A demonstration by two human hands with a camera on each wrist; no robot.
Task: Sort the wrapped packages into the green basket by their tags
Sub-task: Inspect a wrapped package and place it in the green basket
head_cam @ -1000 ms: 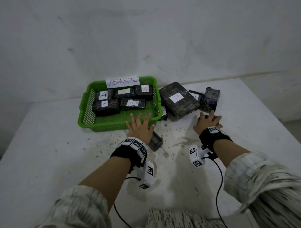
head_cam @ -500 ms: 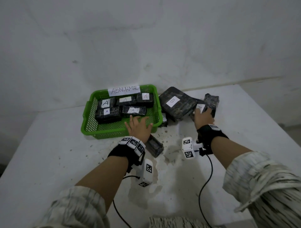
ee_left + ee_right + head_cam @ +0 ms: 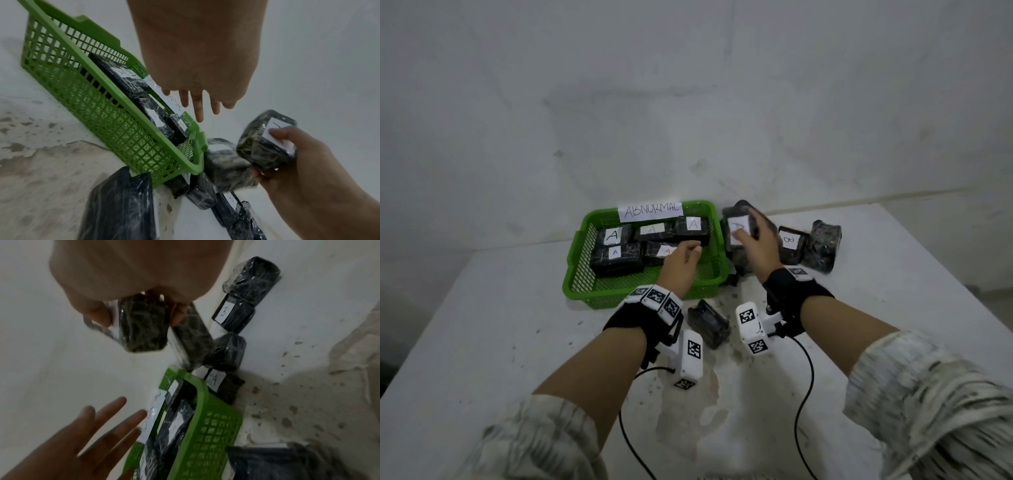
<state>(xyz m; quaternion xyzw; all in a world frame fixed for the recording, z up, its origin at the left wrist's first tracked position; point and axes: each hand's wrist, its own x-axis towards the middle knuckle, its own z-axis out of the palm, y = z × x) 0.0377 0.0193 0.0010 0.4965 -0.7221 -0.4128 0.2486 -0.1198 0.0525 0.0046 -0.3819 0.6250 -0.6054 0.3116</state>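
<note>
The green basket (image 3: 643, 298) labelled "ABNORMAL" holds several black wrapped packages with A tags (image 3: 616, 255). My right hand (image 3: 748, 233) grips a black wrapped package (image 3: 736, 214) lifted above the pile beside the basket's right rim; its thumb presses on the white tag, whose letter is blurred. In the right wrist view the held package (image 3: 141, 324) hangs between thumb and fingers. My left hand (image 3: 688, 248) hovers over the basket's right half with fingers straight (image 3: 197, 104) and nothing in it.
A B-tagged package (image 3: 791, 243) and an untagged one (image 3: 822, 250) lie right of the pile. An A-tagged package (image 3: 213, 379) rests against the basket's outside. A small dark package (image 3: 709, 322) lies between my wrists. The wall stands close behind the basket.
My right hand reached into the pile, took hold of a tagged package and lifted it. My left hand moved forward from the basket's near rim to over its inside.
</note>
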